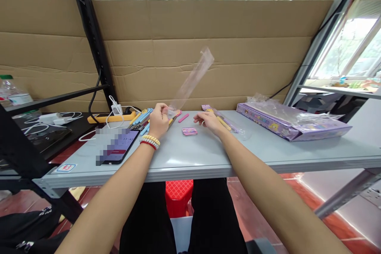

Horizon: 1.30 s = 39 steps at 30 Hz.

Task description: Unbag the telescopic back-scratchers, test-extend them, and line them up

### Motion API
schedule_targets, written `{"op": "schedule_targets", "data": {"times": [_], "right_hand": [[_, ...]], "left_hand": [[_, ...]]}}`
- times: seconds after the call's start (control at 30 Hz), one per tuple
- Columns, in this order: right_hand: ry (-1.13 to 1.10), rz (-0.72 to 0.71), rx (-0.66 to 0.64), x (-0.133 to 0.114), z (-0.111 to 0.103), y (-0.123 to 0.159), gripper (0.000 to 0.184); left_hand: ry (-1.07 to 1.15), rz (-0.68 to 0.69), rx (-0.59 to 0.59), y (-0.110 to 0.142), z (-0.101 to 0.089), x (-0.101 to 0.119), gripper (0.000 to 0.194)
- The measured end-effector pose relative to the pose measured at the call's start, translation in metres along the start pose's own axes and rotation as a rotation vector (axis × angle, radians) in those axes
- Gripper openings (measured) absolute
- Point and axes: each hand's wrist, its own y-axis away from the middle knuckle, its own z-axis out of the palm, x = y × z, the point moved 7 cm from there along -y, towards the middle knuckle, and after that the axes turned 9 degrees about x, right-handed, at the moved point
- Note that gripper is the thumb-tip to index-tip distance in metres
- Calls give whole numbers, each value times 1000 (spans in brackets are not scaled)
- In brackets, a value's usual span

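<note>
My left hand pinches the lower end of a long clear plastic sleeve, which slants up to the right. My right hand hovers low over the table with its fingers loosely bent and apart, nothing visible in them. Between the hands lie a small pink-and-purple printed piece and a pink stick-like piece. Beyond my right hand, a clear packet with yellow and purple items rests on the tabletop. Several blue and yellow pens lie left of my left hand, partly hidden by it.
A phone lies at the table's left. Behind it are a yellow power strip and white charger cables. A purple box with crinkled plastic stands at the right. Cardboard walls the back, and shelf posts frame the sides.
</note>
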Motion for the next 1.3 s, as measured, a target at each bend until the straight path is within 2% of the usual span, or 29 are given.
{"op": "schedule_targets", "data": {"times": [0.1,0.17,0.23,0.3,0.4,0.47,0.63,0.77,0.9,1.0,1.07,1.23,1.3], "right_hand": [[-264,213,-206,3,11,8,57],[-343,272,-363,-3,19,18,61],[-363,257,-451,-10,23,26,55],[-367,213,-465,-15,24,30,55],[-401,150,-406,-17,26,28,63],[-432,103,-348,-18,27,25,59],[-416,-25,-251,-22,29,21,52],[-301,-137,-234,-28,32,24,51],[-207,-264,-83,-35,24,25,56],[-146,-311,-22,-40,20,26,44],[-126,-277,-19,-40,19,24,35],[-177,-53,-34,-25,19,17,38],[-144,-53,1,-21,17,16,40]], "left_hand": [[125,256,-93,12,2,28,24],[124,359,-145,18,4,40,21],[108,367,-165,20,4,41,20],[118,327,-158,17,4,37,20],[209,244,-186,13,5,27,18],[301,154,-256,12,9,20,16],[608,-181,-457,18,29,10,25],[718,-276,-440,22,32,12,38],[794,-295,-509,28,36,17,60],[757,-254,-577,33,39,18,60],[719,-201,-592,35,41,18,53],[613,-23,-530,34,38,21,31],[550,25,-534,35,37,23,28]]}}
